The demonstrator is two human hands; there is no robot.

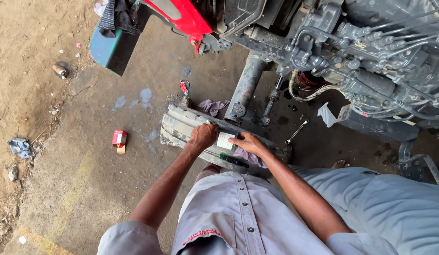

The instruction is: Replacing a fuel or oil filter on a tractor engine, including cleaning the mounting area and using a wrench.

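On the ground near the person's knees, a grey ribbed panel [181, 123] is lain flat, and both hands are set upon it. The left hand [203, 136] is curled loosely, fingers bent down onto the panel's ribs, just left of a small white box [225, 140]. The right hand [247, 143] is laid against the box's right edge, fingers partly closed round it; whether the box is truly gripped or only touched cannot be told. The box is pale, flat and rectangular, and is rested on the panel between the two hands.

A dark-handled tool [232, 159] is seen lying on the panel's near edge, just below the box. A purple rag [213, 106] is left beyond the panel, and another scrap of purple cloth is tucked under the right wrist. A spanner [296, 131] is lain on the concrete to the right, well apart from the hands. A small red box [119, 139] is stood to the left. Far and right, the dark machinery of a vehicle [370, 52] with hoses is seen, its axle [246, 85] reaching down close behind the panel.
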